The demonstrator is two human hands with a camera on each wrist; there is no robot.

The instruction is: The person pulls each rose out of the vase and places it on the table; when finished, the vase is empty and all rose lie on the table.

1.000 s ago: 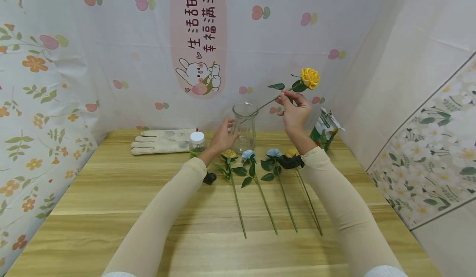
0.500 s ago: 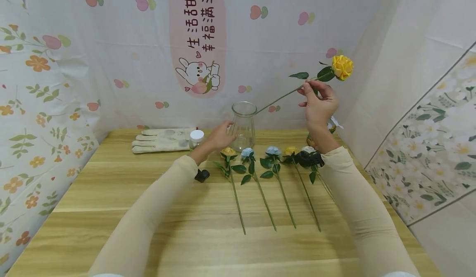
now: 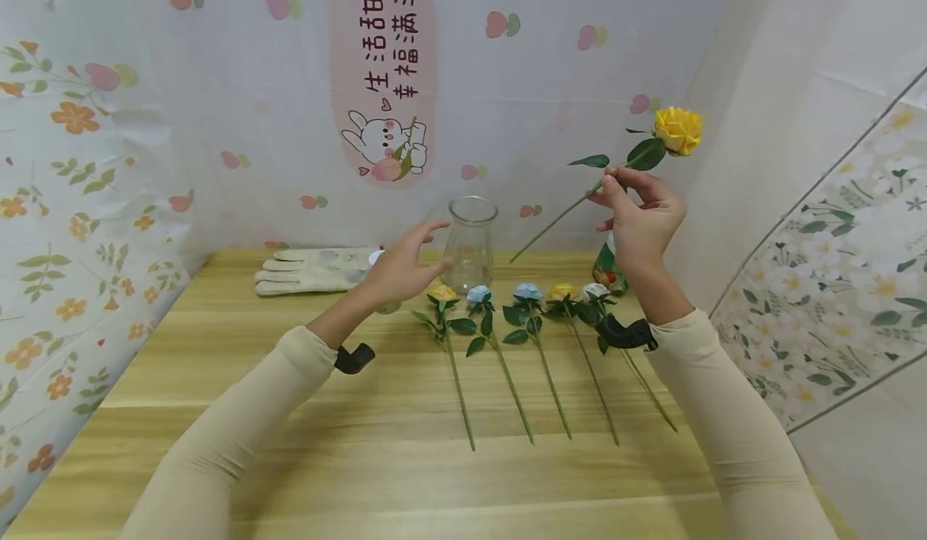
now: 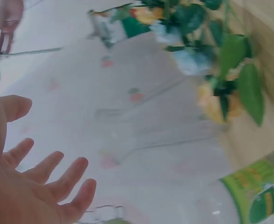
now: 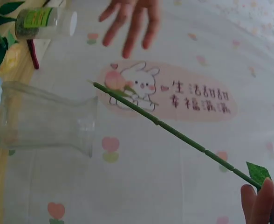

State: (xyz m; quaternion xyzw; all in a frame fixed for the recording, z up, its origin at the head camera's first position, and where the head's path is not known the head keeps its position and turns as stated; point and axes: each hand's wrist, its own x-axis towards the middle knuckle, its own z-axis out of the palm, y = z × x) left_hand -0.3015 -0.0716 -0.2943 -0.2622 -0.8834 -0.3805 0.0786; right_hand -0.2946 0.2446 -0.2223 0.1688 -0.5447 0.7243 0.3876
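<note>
My right hand (image 3: pixel 644 218) pinches the stem of a yellow artificial rose (image 3: pixel 678 131) just below its leaves. The bloom points up and right; the bare green stem (image 5: pixel 174 133) slants down left, its tip in the air to the right of a clear glass vase (image 3: pixel 471 242). Nothing stands in the vase. My left hand (image 3: pixel 405 266) is beside the vase on its left, fingers spread and holding nothing, as the left wrist view also shows. On the table below, several roses lie in a row: yellow (image 3: pixel 442 292), blue (image 3: pixel 478 294) and white (image 3: pixel 596 290) among them.
A white-lidded jar with a green label (image 4: pixel 253 196) is mostly hidden behind my left hand in the head view. Pale work gloves (image 3: pixel 311 270) lie at the back left. A green-and-white packet (image 3: pixel 611 270) stands behind my right wrist. A printed cloth hangs behind the table (image 3: pixel 405 484).
My right hand has moved right with the yellow rose, and its stem has come away from the vase's mouth. My left hand has drawn back left from the vase, its fingers spread wider.
</note>
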